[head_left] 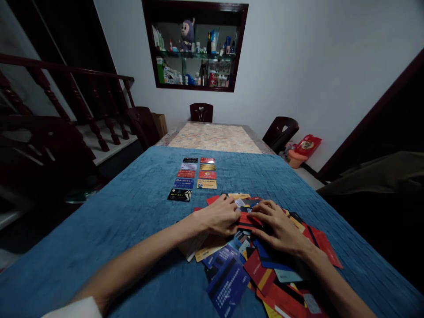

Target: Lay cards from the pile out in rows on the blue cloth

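Observation:
A loose heap of plastic cards in red, blue, black and yellow covers the near part of the blue cloth, with a large blue card (228, 282) at its front. My left hand (218, 215) rests on the heap's left side, its fingers curled in and their tips partly hidden. Against those fingers lies the end of a red card (249, 220) with a dark stripe. My right hand (278, 225) is spread over the heap, its fingertips touching or just above the red card's right part. Beyond the hands, several cards lie face up in two columns, including a black card (179, 195) and a tan card (207, 183).
The blue cloth (132, 212) covers the near part of a long table, whose patterned far top (215, 134) shows beyond. Dark chairs (281, 132) stand around it. A wall niche (195, 55) holds bottles and a plush toy. Left is a wooden railing (73, 73).

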A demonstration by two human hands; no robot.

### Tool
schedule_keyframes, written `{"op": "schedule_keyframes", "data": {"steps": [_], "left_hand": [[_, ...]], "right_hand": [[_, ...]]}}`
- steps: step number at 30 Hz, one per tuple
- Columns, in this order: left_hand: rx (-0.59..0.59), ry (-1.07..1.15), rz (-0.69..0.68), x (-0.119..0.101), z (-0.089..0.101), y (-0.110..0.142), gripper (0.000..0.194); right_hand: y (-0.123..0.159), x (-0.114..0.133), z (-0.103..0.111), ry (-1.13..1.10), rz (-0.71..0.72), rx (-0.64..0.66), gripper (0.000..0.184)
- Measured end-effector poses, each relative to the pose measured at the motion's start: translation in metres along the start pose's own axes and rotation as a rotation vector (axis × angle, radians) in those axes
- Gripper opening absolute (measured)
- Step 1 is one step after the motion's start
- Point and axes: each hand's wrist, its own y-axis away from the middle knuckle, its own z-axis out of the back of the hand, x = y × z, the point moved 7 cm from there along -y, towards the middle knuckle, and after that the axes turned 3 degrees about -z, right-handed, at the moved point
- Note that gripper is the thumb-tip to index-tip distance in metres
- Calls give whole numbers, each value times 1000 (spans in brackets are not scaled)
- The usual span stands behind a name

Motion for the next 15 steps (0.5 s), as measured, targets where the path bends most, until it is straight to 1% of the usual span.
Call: {"op": "schedule_keyframes", "data": {"steps": [3,6,12,15], "left_hand": [[2,23,4,1,4,1,13],[9,100,13,6,7,3,15],[-13,332,21,22,5,3,25],[-35,398,50,28,3,2,27]], "right_hand": [[0,1,1,-2,13,-6,22],[1,-1,1,-5,21,-33,19],[3,-10,2,-17,-2,-158,21],[3,-12,2,-45,-10,-184,22]]}}
